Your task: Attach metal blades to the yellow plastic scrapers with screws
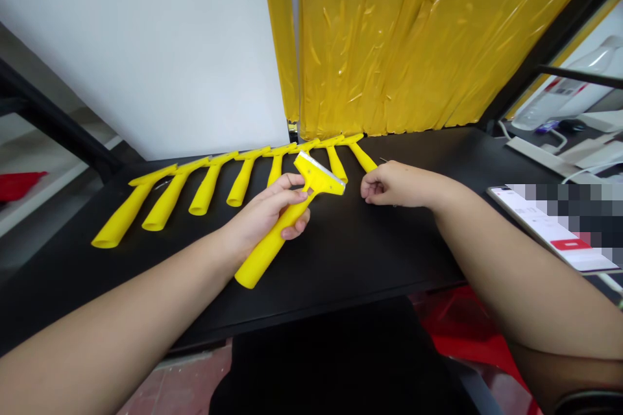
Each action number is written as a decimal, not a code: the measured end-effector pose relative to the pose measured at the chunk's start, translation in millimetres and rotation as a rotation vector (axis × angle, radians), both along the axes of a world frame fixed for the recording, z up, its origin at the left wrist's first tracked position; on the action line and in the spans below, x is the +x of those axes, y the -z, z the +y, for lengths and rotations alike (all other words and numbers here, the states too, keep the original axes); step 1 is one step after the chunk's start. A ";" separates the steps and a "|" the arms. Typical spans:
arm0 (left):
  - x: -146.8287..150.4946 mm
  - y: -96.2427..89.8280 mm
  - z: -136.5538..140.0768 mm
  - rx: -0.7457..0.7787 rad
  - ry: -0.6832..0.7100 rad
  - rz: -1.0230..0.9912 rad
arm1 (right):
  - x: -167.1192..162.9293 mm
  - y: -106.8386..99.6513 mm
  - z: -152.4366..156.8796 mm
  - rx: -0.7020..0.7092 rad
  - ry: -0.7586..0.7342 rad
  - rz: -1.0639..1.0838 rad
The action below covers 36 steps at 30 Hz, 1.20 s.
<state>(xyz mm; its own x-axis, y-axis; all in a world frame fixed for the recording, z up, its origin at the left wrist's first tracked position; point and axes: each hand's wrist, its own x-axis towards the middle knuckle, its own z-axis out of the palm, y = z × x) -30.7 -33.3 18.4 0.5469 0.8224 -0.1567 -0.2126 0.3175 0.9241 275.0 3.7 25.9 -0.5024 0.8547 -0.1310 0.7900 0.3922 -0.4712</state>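
Observation:
My left hand [268, 206] is closed around a yellow scraper [265, 251], its hollow handle pointing down toward me. A metal strip runs along the scraper's wide head, which tilts up to the right. To the right, my right hand [396, 183] hovers over or rests on the black table [374, 253], fingers curled in. Something thin and dark shows by its knuckles; what the fingers hold is hidden. Just behind that hand lies another yellow scraper [363, 157], its handle end partly covered. Several more yellow scrapers [208, 189] lie in a row along the back.
A white panel [160, 45] and yellow plastic sheeting [413, 39] stand behind the table. At right lie a phone [540, 220] with a lit screen, white cables and a clear plastic bottle [569, 87]. Black frame posts [58, 113] rise at both sides. Something red [467, 327] is below the table edge.

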 end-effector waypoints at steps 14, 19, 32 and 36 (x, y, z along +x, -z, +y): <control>2.8 -5.1 -2.2 -0.033 -0.007 -0.007 | -11.7 -5.5 -11.9 0.105 -0.148 0.460; 4.3 -5.2 -3.4 -0.049 0.011 -0.033 | -34.5 3.4 -16.4 0.083 -0.193 0.841; 4.6 -1.7 -5.9 -0.023 0.046 -0.025 | -45.9 15.5 -7.5 0.007 -0.216 0.941; 5.3 -1.1 -6.8 0.020 0.080 0.004 | -46.5 18.1 -8.6 0.029 -0.160 0.914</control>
<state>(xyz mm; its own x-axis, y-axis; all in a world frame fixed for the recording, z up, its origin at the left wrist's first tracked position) -25.4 -40.1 19.5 0.6105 0.7790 -0.1431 -0.1839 0.3151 0.9311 228.6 -4.9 7.8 -0.5125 0.7629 0.3940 0.0520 0.4856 -0.8726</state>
